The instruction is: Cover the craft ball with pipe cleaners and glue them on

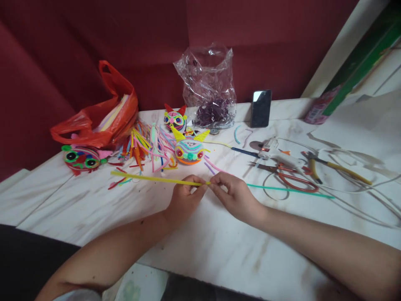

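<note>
Between the fingertips of my left hand [188, 194] is a long yellow pipe cleaner [156, 179], which stretches out to the left above the marble table [213, 242]. My right hand [233, 194] pinches the same strip at its right end, where a small yellow bend shows. The fingertips of both hands nearly touch. To the right of my right hand a green pipe cleaner [288, 189] lies on the table. Just beyond my hands sits a decorated head with yellow horns [189, 151].
Behind are a red-horned head [175, 119], a clear bag [213, 92] and a phone [261, 108]. Left are a red bag [94, 117], another decorated head [82, 159] and loose pipe cleaners [138, 144]. Right are a glue gun [275, 154], scissors [296, 179], pliers [341, 167] and cables.
</note>
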The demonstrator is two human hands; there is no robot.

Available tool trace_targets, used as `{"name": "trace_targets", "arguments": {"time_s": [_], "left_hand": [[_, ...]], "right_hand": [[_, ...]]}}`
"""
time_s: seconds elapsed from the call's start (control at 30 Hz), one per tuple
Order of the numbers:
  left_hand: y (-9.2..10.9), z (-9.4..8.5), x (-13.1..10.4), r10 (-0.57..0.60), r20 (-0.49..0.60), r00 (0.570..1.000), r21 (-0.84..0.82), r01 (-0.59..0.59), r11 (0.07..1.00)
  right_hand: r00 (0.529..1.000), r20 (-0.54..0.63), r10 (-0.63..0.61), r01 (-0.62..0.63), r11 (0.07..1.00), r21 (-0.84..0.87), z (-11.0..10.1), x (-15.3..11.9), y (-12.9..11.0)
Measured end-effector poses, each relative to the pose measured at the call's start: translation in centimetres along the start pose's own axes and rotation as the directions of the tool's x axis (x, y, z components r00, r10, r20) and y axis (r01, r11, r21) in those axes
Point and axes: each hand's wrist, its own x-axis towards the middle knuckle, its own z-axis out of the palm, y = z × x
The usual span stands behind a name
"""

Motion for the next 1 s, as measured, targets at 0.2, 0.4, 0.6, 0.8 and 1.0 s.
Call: {"name": "trace_targets", "arguments": {"time_s": [0.2, 0.4, 0.6, 0.8, 1.0], "left_hand": [[0.2, -0.7, 0.9, 0.042, 0.147, 0.988, 0.167, -0.066, 0.984], [0.2, -1.1, 1.0, 0.134, 0.182, 0.974, 0.168, -0.165, 0.972], [0.0, -0.2, 0.2, 0.007, 0.003, 1.000, -0.048, -0.007, 0.999], [0.1, -0.2, 0.4, -0.011, 0.073, 0.997, -0.018, 0.012, 1.000], [0.1, -0.9, 1.1, 0.005, 0.194, 0.981, 0.202, -0.045, 0.978]], "right_hand": [[0.970, 0.181, -0.160, 0.191, 0.967, -0.169, -1.1, 0.6, 0.5], [0.974, 0.208, -0.095, 0.120, 0.986, -0.114, -1.1, 0.7, 0.5], [0.989, 0.083, 0.124, -0.138, 0.973, 0.184, 0.2, 0.2, 0.5], [0.997, 0.068, -0.021, 0.021, 1.000, 0.002, -0.4, 0.3, 0.3], [0.949, 0.244, -0.199, 0.248, 0.950, -0.192, -1.2, 0.6, 0.9]]}}
